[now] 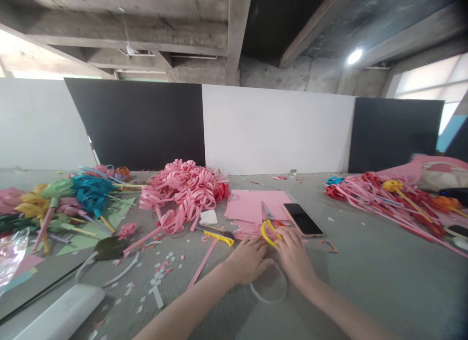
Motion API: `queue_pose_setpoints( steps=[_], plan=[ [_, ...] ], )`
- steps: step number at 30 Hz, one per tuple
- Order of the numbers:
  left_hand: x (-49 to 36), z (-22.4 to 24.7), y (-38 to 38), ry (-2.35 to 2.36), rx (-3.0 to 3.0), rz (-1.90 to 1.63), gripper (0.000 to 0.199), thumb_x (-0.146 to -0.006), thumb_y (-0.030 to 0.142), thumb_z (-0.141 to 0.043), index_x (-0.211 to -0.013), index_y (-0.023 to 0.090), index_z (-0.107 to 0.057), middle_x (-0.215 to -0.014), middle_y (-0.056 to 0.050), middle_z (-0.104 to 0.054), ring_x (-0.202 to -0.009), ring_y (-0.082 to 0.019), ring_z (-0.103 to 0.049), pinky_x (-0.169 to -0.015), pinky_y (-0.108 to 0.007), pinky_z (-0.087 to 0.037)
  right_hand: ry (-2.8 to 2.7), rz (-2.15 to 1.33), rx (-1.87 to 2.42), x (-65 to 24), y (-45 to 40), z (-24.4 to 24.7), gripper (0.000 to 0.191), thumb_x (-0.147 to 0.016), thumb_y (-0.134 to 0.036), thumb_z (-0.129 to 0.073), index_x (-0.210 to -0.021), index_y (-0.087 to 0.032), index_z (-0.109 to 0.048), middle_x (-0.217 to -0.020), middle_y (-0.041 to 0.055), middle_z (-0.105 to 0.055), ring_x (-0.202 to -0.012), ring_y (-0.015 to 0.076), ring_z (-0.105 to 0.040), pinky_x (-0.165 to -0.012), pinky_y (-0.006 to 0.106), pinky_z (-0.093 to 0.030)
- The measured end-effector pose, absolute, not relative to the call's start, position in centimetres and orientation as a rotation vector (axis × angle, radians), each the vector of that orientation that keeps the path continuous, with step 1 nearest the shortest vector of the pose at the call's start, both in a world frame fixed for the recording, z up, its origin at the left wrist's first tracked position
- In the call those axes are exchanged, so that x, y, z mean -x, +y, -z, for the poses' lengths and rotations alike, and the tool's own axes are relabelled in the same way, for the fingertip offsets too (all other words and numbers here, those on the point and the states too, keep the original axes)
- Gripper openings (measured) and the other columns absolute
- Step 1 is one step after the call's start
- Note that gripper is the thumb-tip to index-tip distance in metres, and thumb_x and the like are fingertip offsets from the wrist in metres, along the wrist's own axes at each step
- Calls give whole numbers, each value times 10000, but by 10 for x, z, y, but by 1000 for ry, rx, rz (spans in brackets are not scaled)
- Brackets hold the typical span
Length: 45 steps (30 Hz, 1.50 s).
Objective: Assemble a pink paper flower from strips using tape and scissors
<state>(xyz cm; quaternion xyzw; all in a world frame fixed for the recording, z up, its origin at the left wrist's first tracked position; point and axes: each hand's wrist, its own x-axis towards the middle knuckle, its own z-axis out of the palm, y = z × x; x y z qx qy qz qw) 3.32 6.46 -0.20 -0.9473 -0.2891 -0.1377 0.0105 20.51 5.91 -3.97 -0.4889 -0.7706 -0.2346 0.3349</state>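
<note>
My left hand (249, 259) lies palm down, fingers stretched forward onto the near edge of a stack of narrow pink paper strips (248, 230). My right hand (295, 257) is close beside it, fingers over one handle loop of yellow-handled scissors (269, 231). The scissor blades point away, over pink paper sheets (239, 203). Between my wrists rests a clear ring (270, 301), partly hidden by my hands. A yellow utility knife (219, 236) lies left of the strips, and a phone (302, 219) with a dark screen lies right of the sheets.
A heap of curled pink paper strips (186, 194) stands back left, beside colourful paper flowers (91, 191). More pink and red strips (376, 201) lie at the right. White paper scraps (158, 296) and a white power strip (68, 313) are front left. Black and white panels (278, 130) close off the back.
</note>
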Motion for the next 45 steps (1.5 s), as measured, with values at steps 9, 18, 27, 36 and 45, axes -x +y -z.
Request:
queue_pose_setpoints(
  steps=[9,18,27,36,45],
  plan=[
    [-31,3,65,-906,2982,438,427,-870,401,-213,-1164,172,-421,-1191,-86,-512,-1190,-214,-339,-987,-425,-216,-2014,604,1248,-206,60,41,251,-826,-136,-350,-728,-183,-576,-1012,73,-552,-1033,224,-427,-886,424,-322],
    [-28,1,62,-906,2994,490,401,-870,378,-245,-1166,174,-422,-1181,-81,-521,-1165,-198,-372,-972,-393,-254,-2032,590,1250,-207,60,41,239,-823,-134,-367,-769,-182,-594,-1022,76,-552,-1050,227,-422,-889,416,-327],
    [-19,-17,48,-1106,2873,450,204,-793,264,-423,-904,170,-566,-917,-77,-610,-897,-218,-539,-816,-350,-399,-2056,554,1281,-205,55,35,264,-804,-122,-392,-944,-194,-604,-1024,86,-557,-1027,237,-431,-873,426,-316],
    [30,-48,50,-1681,2734,228,244,-742,127,-356,-752,175,-596,-798,-76,-630,-731,-198,-599,-615,-280,-425,-2068,504,1314,-204,52,33,298,-808,-152,-405,-1029,-251,-579,-940,54,-568,-954,215,-470,-884,416,-299],
    [88,-56,77,-1888,2798,123,226,-627,152,-470,-803,185,-608,-738,-12,-641,-636,-137,-573,-510,-181,-355,-2095,261,1148,-191,29,12,192,-838,-204,-382,-948,-184,-538,-962,78,-526,-951,206,-471,-822,371,-382]
  ],
)
